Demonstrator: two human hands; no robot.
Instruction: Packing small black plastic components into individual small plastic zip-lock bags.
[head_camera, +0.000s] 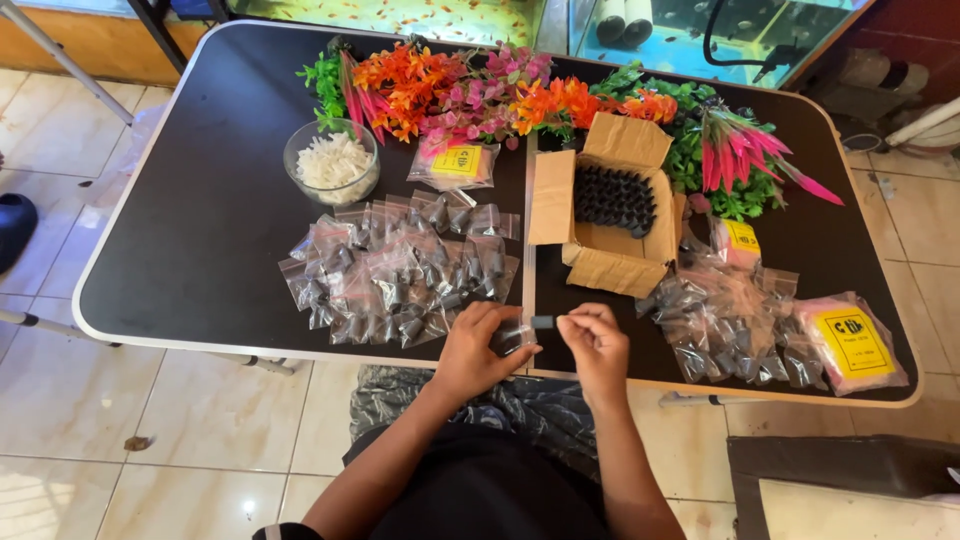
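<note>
Soft daylight is filling the scene evenly, and I'm seeing only faint shadows under my hands. The floor tiles (250, 440) are throwing back pale glare. The table (200, 250) edges are bowing from wide-lens distortion; small details are blurring slightly.

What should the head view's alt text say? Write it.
A left hand and right hand hold a small dark piece over a black folding table with bagged dark parts, an open cardboard box and plastic plants.
</note>
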